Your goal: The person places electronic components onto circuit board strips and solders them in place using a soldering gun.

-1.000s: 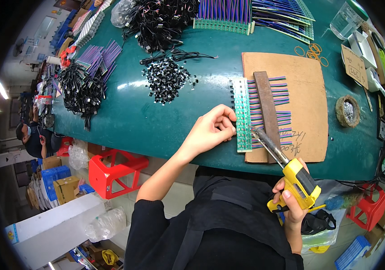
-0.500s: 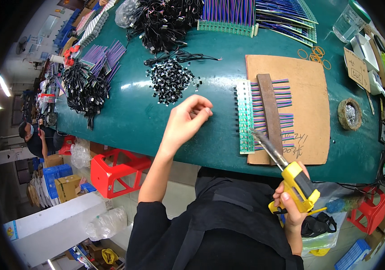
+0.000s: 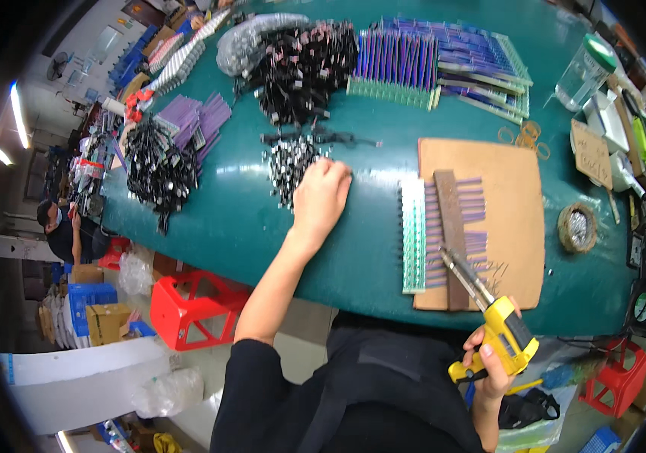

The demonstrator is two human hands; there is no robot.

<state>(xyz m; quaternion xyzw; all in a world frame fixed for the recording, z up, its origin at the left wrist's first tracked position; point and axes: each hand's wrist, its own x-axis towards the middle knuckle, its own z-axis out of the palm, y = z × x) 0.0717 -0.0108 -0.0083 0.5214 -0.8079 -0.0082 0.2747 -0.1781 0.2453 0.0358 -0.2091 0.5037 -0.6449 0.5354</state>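
Note:
My left hand (image 3: 323, 198) is at the right edge of a pile of small black-and-silver connectors (image 3: 287, 167), its fingers curled down and pressed together. The fingertips are hidden, so what they hold cannot be made out. In my right hand (image 3: 491, 364) is a yellow and black soldering gun (image 3: 506, 328), its metal barrel pointing up and left over a brown bar (image 3: 451, 234). That bar lies across thin purple and blue wires running from a green-and-white circuit board strip (image 3: 414, 240), which has small black parts along its left edge. Cardboard (image 3: 516, 196) lies under the wires.
Black cable bundles (image 3: 304, 68) and wired board strips (image 3: 395, 72) lie at the back. Another cable heap (image 3: 158, 170) is at left. On the right are rubber bands (image 3: 528, 137), a clear jar (image 3: 587, 72) and a roll holding silvery material (image 3: 578, 228). A red stool (image 3: 194, 309) stands below the table.
My left hand has moved to the connector pile, and its fingers now point down. The soldering gun's tip has come away from the board strip to over the bar. The whole view has shifted.

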